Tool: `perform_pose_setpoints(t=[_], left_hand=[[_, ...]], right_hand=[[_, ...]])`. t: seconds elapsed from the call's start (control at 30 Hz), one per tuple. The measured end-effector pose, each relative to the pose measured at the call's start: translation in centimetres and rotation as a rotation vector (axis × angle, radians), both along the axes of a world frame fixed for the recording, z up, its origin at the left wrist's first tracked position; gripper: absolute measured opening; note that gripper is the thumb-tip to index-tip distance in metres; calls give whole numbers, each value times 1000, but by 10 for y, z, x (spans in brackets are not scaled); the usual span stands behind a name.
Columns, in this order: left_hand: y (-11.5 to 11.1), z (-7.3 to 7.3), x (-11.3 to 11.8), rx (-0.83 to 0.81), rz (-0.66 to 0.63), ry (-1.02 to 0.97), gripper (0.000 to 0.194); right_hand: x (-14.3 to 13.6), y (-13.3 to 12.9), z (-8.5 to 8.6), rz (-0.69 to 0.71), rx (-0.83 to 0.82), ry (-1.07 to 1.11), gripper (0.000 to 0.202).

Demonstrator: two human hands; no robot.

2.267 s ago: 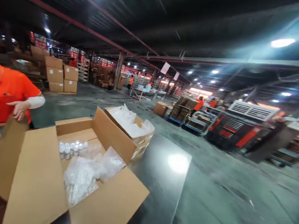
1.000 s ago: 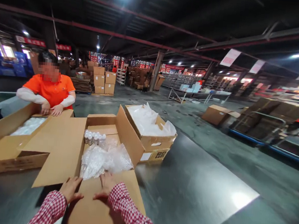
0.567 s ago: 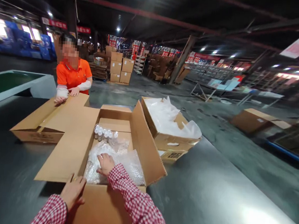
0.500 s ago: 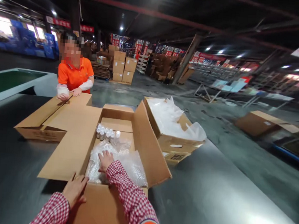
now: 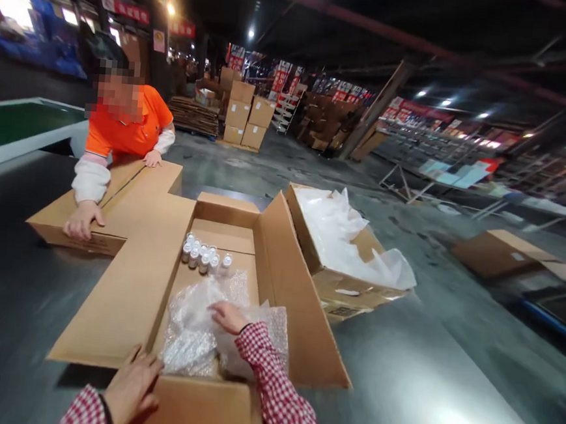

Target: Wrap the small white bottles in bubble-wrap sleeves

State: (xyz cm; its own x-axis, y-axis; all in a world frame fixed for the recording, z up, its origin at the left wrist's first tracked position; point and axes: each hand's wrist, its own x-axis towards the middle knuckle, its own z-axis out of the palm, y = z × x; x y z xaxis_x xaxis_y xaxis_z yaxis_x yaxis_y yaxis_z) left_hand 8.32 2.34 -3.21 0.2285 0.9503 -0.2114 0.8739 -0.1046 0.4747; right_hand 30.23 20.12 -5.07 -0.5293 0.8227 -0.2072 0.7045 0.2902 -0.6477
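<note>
An open cardboard box (image 5: 229,234) stands before me with its flaps folded out. Crumpled clear bubble wrap (image 5: 189,342) covers its near half. My right hand (image 5: 228,317) is inside the box, its fingers closed on the bubble wrap near the middle; the fingertips are partly hard to make out. At the near left corner, my left hand (image 5: 132,383) rests on the box edge, fingers stretched out and thumb apart. Several small bottles with white caps (image 5: 201,254) stand grouped at the left wall beyond the wrap.
Across the table (image 5: 387,377), a co-worker in orange (image 5: 127,128) has both hands on a closed carton (image 5: 153,179). To the right stands a carton (image 5: 341,282) of white plastic wrap (image 5: 331,222). Stacked cartons (image 5: 239,110) are farther back.
My right hand has shifted right over the bubble wrap, its fingers less spread. My left hand stays at the corner. The co-worker leans forward, one hand now at the carton's near edge. The view has shifted.
</note>
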Motion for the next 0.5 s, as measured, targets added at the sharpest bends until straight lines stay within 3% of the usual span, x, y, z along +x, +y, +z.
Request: perform_pose_setpoints(t=[0.13, 0.27, 0.37, 0.43, 0.5], left_hand=[[24, 18, -16, 66, 264, -554, 36], [43, 44, -22, 6, 539, -930, 73], [50, 61, -24, -42, 561, -1076, 92], [53, 69, -26, -83, 520, -1187, 90], [56, 75, -27, -193, 492, -1287, 82]], right_hand=[[8, 6, 30, -212, -25, 532, 29], [0, -15, 56, -233, -177, 880, 37], [-7, -36, 64, -232, -487, 1135, 31], [-10, -47, 65, -250, -726, 1253, 31], [-12, -55, 63, -251, -839, 1227, 32]])
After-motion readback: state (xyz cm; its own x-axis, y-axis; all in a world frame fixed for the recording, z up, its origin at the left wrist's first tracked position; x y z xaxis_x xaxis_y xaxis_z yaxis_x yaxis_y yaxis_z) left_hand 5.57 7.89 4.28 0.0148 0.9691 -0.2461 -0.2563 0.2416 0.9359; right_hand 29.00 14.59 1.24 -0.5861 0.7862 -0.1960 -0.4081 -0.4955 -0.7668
